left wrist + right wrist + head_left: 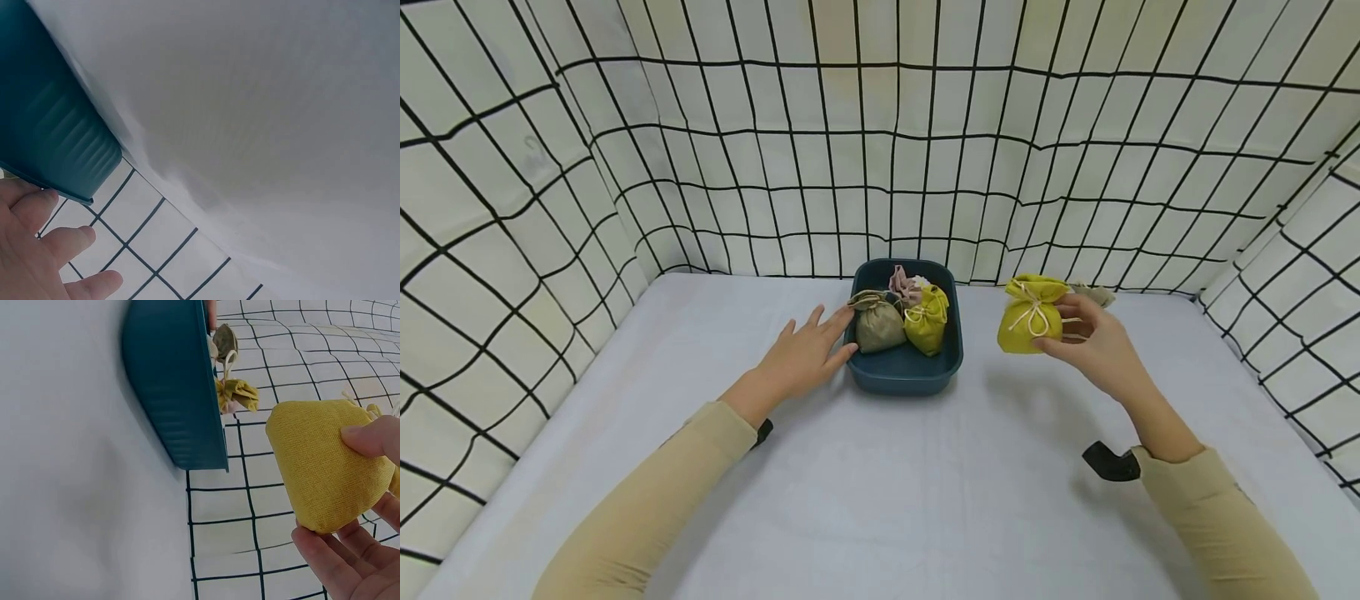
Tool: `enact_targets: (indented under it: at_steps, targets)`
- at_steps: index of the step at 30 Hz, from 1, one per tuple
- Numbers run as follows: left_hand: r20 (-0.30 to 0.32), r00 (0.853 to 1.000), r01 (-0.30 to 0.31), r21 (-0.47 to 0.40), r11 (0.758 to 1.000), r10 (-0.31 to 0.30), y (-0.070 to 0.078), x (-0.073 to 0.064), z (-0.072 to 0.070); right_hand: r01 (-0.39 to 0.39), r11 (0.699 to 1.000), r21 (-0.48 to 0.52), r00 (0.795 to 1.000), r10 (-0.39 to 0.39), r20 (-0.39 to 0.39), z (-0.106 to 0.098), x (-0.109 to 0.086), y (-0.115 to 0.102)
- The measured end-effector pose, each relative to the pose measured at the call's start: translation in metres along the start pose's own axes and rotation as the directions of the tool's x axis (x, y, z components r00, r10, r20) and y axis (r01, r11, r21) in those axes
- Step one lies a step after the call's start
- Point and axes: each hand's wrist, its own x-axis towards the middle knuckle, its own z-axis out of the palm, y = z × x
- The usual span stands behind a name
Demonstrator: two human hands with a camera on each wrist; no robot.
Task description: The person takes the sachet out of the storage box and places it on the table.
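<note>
My right hand (1093,342) pinches a yellow drawstring pouch (1028,321) between thumb and fingers, raised above the table to the right of a dark blue bin (904,385). The right wrist view shows the thumb on one side of the yellow cloth (322,465) and fingers on the other. At the bin's left rim, my left hand (801,358) has its fingers spread, fingertips right at the edge. Inside the bin sit an olive-grey pouch (880,327), another yellow pouch (927,323) and a pink pouch (906,287). The left wrist view shows fingers (37,206) at the bin's rim.
Behind my right hand a greyish pouch (1097,294) shows at the table's far edge, mostly hidden. White walls with a black grid (820,158) enclose the white table (880,500) at the back and both sides. A black wrist mount (1108,462) juts from my right sleeve.
</note>
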Motion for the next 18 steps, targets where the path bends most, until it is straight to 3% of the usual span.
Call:
enact_targets:
  at_steps: [18]
  targets:
    - [0.0, 1.0, 0.009, -0.001, 1.0, -0.009, 0.001, -0.001, 0.0, -0.049, 0.998, -0.034, 0.99, 0.045, -0.132, -0.025, 0.001, 0.013]
